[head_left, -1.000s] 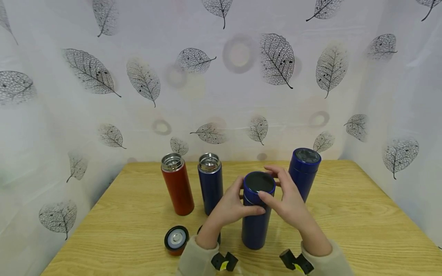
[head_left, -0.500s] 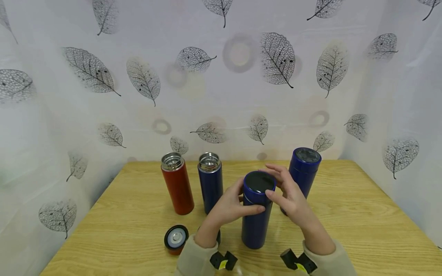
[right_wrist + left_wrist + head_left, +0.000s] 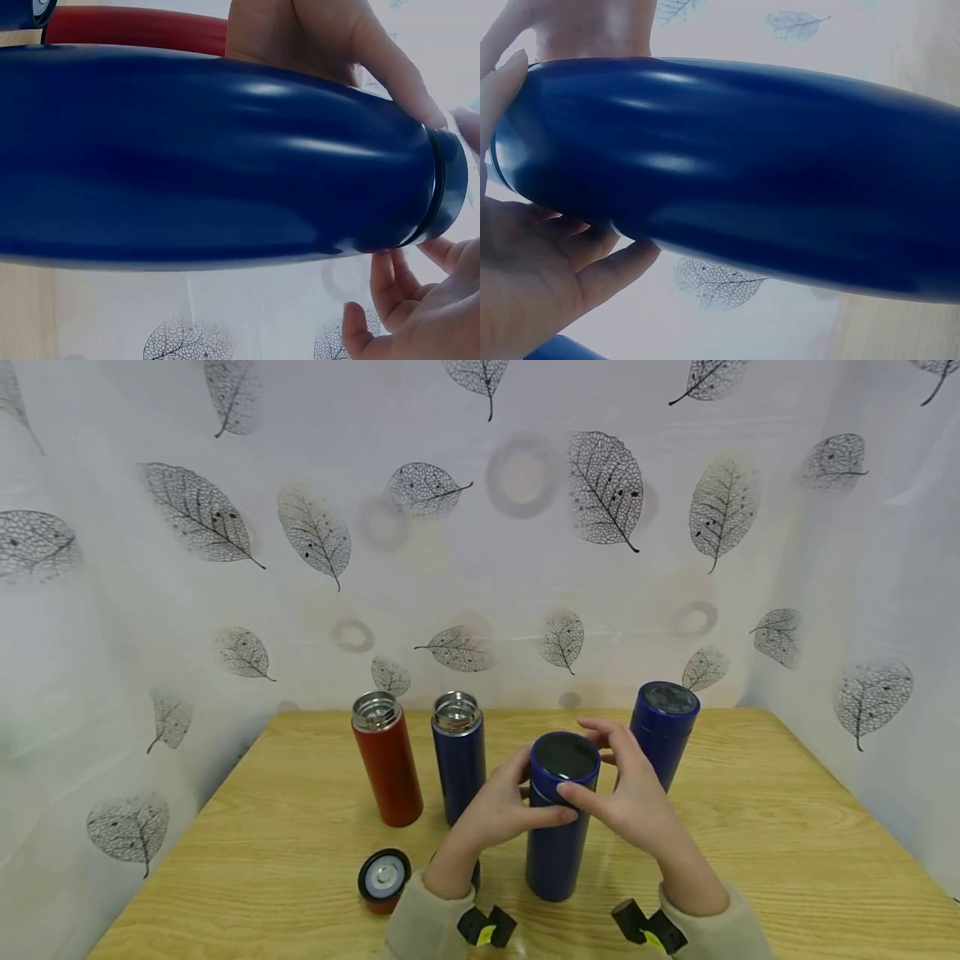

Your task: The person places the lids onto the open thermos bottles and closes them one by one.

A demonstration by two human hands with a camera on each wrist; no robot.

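Observation:
A blue thermos [image 3: 553,864] stands upright near the middle of the table in the head view. My left hand [image 3: 491,814] grips its upper body, thumb across the front and fingers round the far side. The right hand [image 3: 637,806] holds the dark-topped lid [image 3: 565,758], with the thumb on its near edge and the fingers at the back. In the right wrist view a narrow dark seam shows between the lid [image 3: 454,184] and the thermos body [image 3: 225,165]. Large in the left wrist view, the thermos body [image 3: 742,172] hides part of my left fingers.
Behind on the left stand an uncapped red thermos [image 3: 388,768] and an uncapped dark blue thermos [image 3: 459,768]. A capped blue thermos [image 3: 660,735] is close behind my right hand. A red lid [image 3: 383,881] lies upturned; a dark lid [image 3: 476,875] is mostly hidden by my left wrist.
My right thumb and fingers loosened and shifted right around the lid half a second ago; now they are back against it, thumb further left. The left hand and thermos stay in place.

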